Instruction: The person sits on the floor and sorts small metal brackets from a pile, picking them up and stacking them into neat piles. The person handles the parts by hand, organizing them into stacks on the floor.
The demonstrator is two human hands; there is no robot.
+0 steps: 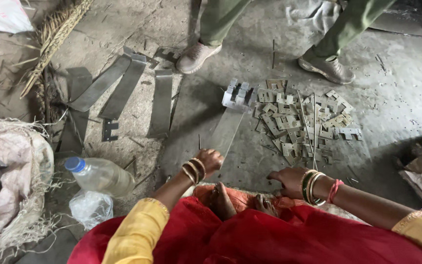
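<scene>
My left hand [210, 160] is closing on the near end of a long metal strip [226, 131] lying at the frame's centre. My right hand [289, 179] is resting open on the floor [391, 93], below the plates [303, 122]. The strip is looking stiff, thin and sharp-edged, so I am judging the flat faces safest to grip.

Floor [396, 93] is bare grey concrete, dusty, scattered with small metal offcuts and slivers. Light is dim and flat, brighter toward the upper left. A dry straw broom [54, 34] lies at the top left. A frayed woven sack [10, 190] slumps at the left edge. A plastic bottle [101, 176] with a blue cap lies beside it, a crumpled clear bag [90, 208] just below the bottle.
</scene>
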